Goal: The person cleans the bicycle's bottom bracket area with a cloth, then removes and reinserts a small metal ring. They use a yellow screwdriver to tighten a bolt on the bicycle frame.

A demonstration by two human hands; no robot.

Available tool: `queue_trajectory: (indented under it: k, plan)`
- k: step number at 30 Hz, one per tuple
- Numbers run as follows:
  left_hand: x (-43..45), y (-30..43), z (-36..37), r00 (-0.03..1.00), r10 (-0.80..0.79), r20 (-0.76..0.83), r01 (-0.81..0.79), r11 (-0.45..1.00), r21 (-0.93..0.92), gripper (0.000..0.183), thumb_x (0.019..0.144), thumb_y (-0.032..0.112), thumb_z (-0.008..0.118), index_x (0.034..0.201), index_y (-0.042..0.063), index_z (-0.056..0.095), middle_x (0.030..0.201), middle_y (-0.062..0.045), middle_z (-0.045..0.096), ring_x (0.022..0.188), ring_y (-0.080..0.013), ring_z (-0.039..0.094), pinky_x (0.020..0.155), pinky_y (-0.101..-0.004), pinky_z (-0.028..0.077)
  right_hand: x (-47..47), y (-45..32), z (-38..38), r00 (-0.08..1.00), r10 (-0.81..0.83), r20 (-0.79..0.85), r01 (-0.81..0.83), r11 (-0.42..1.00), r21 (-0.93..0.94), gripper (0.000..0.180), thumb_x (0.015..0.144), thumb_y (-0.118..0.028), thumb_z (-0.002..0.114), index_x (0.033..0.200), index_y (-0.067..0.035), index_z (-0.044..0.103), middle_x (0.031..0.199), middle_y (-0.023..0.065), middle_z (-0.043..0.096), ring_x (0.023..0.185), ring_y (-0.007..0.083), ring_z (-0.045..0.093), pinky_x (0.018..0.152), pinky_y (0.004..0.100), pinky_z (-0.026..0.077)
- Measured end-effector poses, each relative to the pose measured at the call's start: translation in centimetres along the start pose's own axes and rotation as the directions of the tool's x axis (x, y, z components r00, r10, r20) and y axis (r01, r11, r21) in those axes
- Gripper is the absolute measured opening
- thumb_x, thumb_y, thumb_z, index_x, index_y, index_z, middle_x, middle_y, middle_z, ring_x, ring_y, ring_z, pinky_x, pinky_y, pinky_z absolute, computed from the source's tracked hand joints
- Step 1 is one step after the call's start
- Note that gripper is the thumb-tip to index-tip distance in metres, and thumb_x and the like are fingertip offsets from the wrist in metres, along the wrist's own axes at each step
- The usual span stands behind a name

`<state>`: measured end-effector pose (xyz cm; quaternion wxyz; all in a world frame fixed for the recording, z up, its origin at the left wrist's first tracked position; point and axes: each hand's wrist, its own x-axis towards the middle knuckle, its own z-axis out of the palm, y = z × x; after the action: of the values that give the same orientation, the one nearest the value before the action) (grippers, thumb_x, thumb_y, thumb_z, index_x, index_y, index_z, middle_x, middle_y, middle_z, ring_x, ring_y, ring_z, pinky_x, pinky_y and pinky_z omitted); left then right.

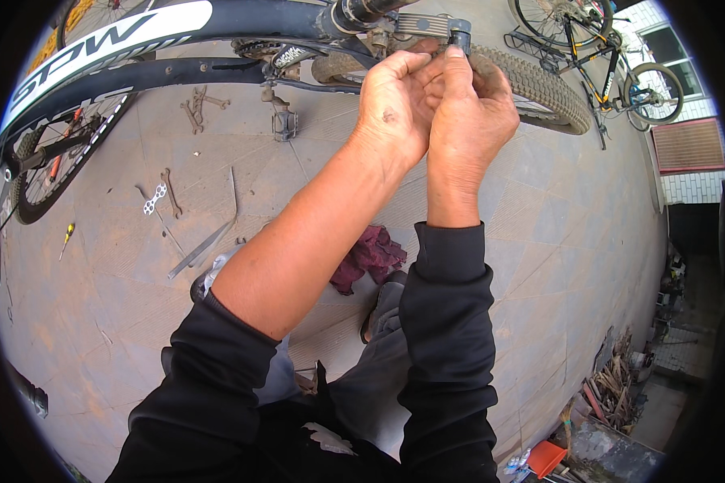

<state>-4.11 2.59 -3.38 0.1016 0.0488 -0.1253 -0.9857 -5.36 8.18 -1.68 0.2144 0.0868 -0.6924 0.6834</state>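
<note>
A dark bicycle frame (211, 71) with white lettering spans the top left. My left hand (399, 90) and my right hand (471, 99) meet just behind its seat tube, above the knobby rear tyre (550, 96). The right thumb rests against a small black cylindrical part (459, 35) at the end of a ribbed strap or plate (422, 24). The left fingers curl beside the right ones; what lies between them is hidden. A pedal (285, 125) hangs below the frame.
On the paved floor lie open-end wrenches (172, 193), a multi-hole spanner (155, 199), a yellow screwdriver (67, 234), metal levers (200, 249) and a maroon rag (371, 256). Another bicycle (610, 78) stands top right. An orange container (546, 459) sits lower right.
</note>
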Motion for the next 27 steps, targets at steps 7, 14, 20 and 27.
queue_trajectory:
  k: [7, 14, 20, 27]
  plan:
    - [0.5, 0.3, -1.3, 0.994, -0.019, 0.109, 0.022, 0.999, -0.029, 0.033, 0.088, 0.014, 0.045, 0.118, 0.001, 0.049, 0.096, -0.01, 0.063, 0.066, -0.0122, 0.049, 0.067, -0.0252, 0.046, 0.2, -0.9, -0.6, 0.962, 0.2, 0.187, -0.243, 0.937, 0.249, 0.028, 0.092, -0.019, 0.056, 0.083, 0.005, 0.066, 0.069, 0.0089, 0.065, 0.052, 0.0102, 0.056, 0.046, 0.0232, 0.047]
    - [0.2, 0.4, -0.6, 0.999, -0.017, 0.04, 0.017, 1.0, 0.007, 0.034, 0.087, 0.013, 0.045, 0.118, 0.001, 0.047, 0.093, -0.008, 0.061, 0.061, -0.0101, 0.043, 0.059, -0.0228, 0.041, 0.6, -0.9, -1.0, 0.916, 0.316, 0.246, -0.386, 0.863, 0.327, 0.039, 0.097, -0.029, 0.05, 0.086, 0.006, 0.063, 0.068, 0.0095, 0.064, 0.052, 0.0124, 0.056, 0.046, 0.0258, 0.05]
    - [0.4, 0.4, -0.4, 1.0, 0.011, 0.018, -0.01, 1.0, -0.023, 0.032, 0.087, 0.013, 0.045, 0.116, 0.0, 0.048, 0.094, -0.008, 0.06, 0.06, -0.0108, 0.044, 0.059, -0.0235, 0.04, 0.5, -0.9, -1.0, 0.945, 0.239, 0.224, -0.294, 0.921, 0.255, 0.037, 0.097, -0.027, 0.051, 0.091, 0.008, 0.062, 0.071, 0.0108, 0.065, 0.054, 0.0124, 0.057, 0.049, 0.0251, 0.053]
    - [0.2, 0.7, -0.3, 1.0, -0.02, 0.023, 0.021, 1.0, -0.02, 0.03, 0.086, 0.013, 0.045, 0.114, 0.002, 0.05, 0.092, -0.008, 0.061, 0.057, -0.0099, 0.042, 0.054, -0.0227, 0.038, 0.4, -1.3, -0.8, 0.922, 0.268, 0.278, -0.351, 0.883, 0.311, 0.035, 0.097, -0.024, 0.049, 0.086, 0.006, 0.063, 0.068, 0.0094, 0.064, 0.052, 0.0116, 0.055, 0.045, 0.0249, 0.048]
